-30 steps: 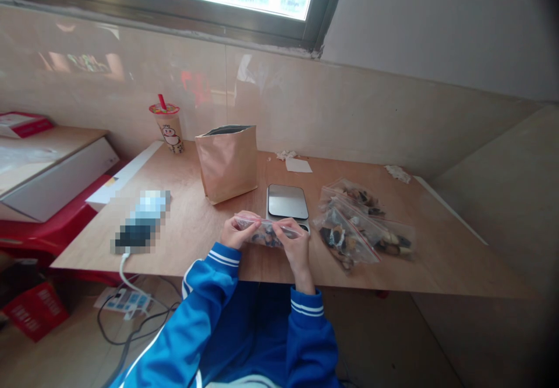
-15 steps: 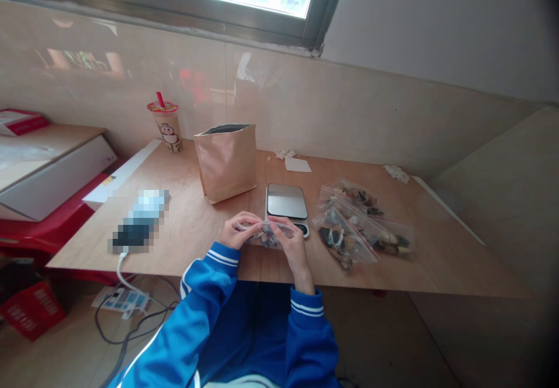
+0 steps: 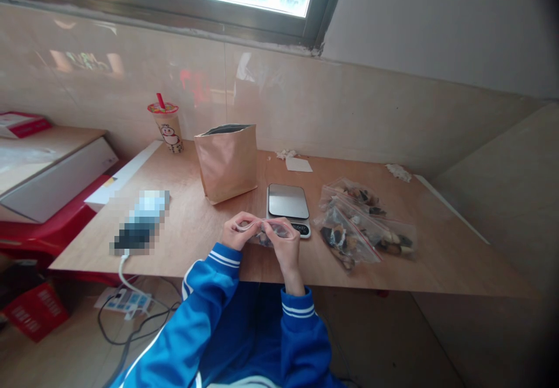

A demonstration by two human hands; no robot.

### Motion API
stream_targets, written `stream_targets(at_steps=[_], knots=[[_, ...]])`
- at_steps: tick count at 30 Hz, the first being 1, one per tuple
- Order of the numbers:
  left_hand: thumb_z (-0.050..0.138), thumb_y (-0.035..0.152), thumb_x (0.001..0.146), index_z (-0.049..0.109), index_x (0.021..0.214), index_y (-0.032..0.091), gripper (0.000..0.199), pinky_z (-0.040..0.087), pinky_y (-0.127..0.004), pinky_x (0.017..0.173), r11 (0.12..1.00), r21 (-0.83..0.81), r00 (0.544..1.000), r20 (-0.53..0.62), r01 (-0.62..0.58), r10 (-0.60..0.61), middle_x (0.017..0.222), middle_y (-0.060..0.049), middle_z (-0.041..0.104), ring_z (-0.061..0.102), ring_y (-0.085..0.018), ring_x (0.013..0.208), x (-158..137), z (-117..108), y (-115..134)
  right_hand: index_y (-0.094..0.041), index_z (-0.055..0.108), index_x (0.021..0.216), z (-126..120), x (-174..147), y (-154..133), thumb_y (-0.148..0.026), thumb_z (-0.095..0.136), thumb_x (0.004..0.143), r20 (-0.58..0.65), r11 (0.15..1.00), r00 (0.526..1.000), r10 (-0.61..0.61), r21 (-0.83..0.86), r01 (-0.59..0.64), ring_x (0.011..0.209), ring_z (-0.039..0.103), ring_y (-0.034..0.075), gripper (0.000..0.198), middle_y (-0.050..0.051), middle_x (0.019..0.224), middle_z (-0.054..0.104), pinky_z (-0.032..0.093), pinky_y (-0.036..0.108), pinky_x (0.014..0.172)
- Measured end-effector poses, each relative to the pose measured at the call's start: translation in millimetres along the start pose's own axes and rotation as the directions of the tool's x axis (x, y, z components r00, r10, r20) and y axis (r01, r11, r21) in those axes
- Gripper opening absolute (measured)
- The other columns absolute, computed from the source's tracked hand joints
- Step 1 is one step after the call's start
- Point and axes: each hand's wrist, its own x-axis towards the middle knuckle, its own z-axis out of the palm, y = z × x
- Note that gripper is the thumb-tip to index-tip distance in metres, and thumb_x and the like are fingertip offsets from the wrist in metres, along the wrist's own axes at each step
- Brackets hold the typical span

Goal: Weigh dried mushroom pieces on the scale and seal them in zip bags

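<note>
Both hands pinch the top edge of a clear zip bag (image 3: 264, 238) with dark pieces inside, held low over the table's front edge. My left hand (image 3: 238, 232) is closed on the left part of the bag's rim. On the right part, my right hand (image 3: 285, 245) is closed with thumb and fingers close to the left ones. Just beyond the hands lies a kitchen scale (image 3: 288, 201) with a bare metal plate. Filled zip bags (image 3: 345, 239) of dark and pale dried pieces lie in a pile to the right. Fingers hide part of the held bag.
An open brown paper pouch (image 3: 227, 163) stands behind my left hand. A drink cup with a red straw (image 3: 168, 126) stands at the back left. A blurred phone-like thing (image 3: 140, 222) with a white cable lies at left. A white card (image 3: 299, 165) lies near the wall.
My right hand has moved slightly left along the bag's rim, closer to my left hand. The left hand stays nearly in place, and the view has shifted a little.
</note>
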Motion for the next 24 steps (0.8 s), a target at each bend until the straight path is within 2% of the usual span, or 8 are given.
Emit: stream_targets(at_steps=[2, 6, 11, 15, 18, 21, 24], knots=[[0.077, 0.040, 0.069, 0.072, 0.071, 0.016, 0.025, 0.050, -0.027, 0.063, 1.000, -0.002, 1.000, -0.011, 0.024, -0.024, 0.071, -0.006, 0.070, 0.063, -0.016, 0.067, 1, -1, -1, -0.019, 0.071, 0.080, 5, -1, -1, -0.037, 0.068, 0.079, -0.026, 1.000, 1.000, 0.009, 0.009, -0.009, 0.080, 0.065, 0.019, 0.019, 0.006, 0.083, 0.070, 0.054, 0.032, 0.078], [0.077, 0.041, 0.068, 0.073, 0.074, 0.016, 0.026, 0.050, -0.026, 0.064, 0.999, 0.023, 0.999, 0.007, 0.032, -0.033, 0.071, -0.005, 0.069, 0.062, -0.016, 0.067, 3, -4, -1, -0.018, 0.070, 0.085, 9, -1, 0, -0.041, 0.068, 0.079, 0.030, 0.992, 0.996, 0.081, 0.099, -0.083, 0.079, 0.066, 0.019, 0.024, 0.006, 0.084, 0.071, 0.054, 0.031, 0.076], [0.074, 0.038, 0.073, 0.074, 0.078, 0.018, 0.021, 0.051, -0.027, 0.068, 0.995, 0.094, 0.998, 0.053, -0.042, 0.037, 0.075, -0.006, 0.071, 0.064, -0.016, 0.070, 3, -5, 1, -0.017, 0.069, 0.081, 10, -2, 1, -0.042, 0.074, 0.074, 0.005, 0.984, 0.992, 0.127, 0.126, -0.127, 0.071, 0.065, 0.017, 0.026, 0.005, 0.078, 0.071, 0.054, 0.029, 0.068], [0.075, 0.038, 0.072, 0.075, 0.075, 0.018, 0.020, 0.050, -0.027, 0.065, 0.990, 0.112, 0.994, -0.051, -0.088, 0.094, 0.072, -0.005, 0.071, 0.064, -0.016, 0.066, -1, -3, 2, -0.017, 0.072, 0.077, 17, -6, 2, -0.047, 0.073, 0.073, -0.093, 0.991, 0.990, 0.109, 0.085, -0.101, 0.075, 0.066, 0.020, 0.029, 0.006, 0.078, 0.072, 0.054, 0.032, 0.072], [0.076, 0.039, 0.071, 0.076, 0.072, 0.018, 0.021, 0.050, -0.027, 0.061, 0.992, 0.104, 0.988, -0.133, -0.066, 0.080, 0.068, -0.005, 0.070, 0.063, -0.016, 0.062, -4, -3, 2, -0.018, 0.073, 0.073, 20, -7, 3, -0.048, 0.076, 0.070, -0.134, 0.985, 0.983, 0.126, 0.132, -0.108, 0.075, 0.068, 0.021, 0.031, 0.006, 0.076, 0.073, 0.055, 0.033, 0.073], [0.076, 0.045, 0.069, 0.077, 0.072, 0.018, 0.027, 0.052, -0.028, 0.060, 0.999, 0.023, 0.995, -0.100, 0.026, -0.024, 0.070, -0.006, 0.073, 0.065, -0.018, 0.063, -2, -5, -1, -0.019, 0.074, 0.078, 15, -4, 3, -0.051, 0.074, 0.072, -0.049, 0.970, 0.986, 0.161, 0.193, -0.149, 0.078, 0.069, 0.023, 0.033, 0.006, 0.081, 0.075, 0.056, 0.034, 0.075], [0.074, 0.058, 0.066, 0.077, 0.070, 0.017, 0.041, 0.054, -0.030, 0.058, 0.990, -0.107, 0.994, -0.042, 0.094, -0.099, 0.071, -0.009, 0.074, 0.067, -0.021, 0.064, 1, -8, -9, -0.020, 0.076, 0.090, 0, 0, 5, -0.058, 0.058, 0.084, 0.116, 0.960, 0.980, 0.164, 0.209, -0.185, 0.088, 0.070, 0.025, 0.043, 0.008, 0.091, 0.076, 0.055, 0.036, 0.082]])
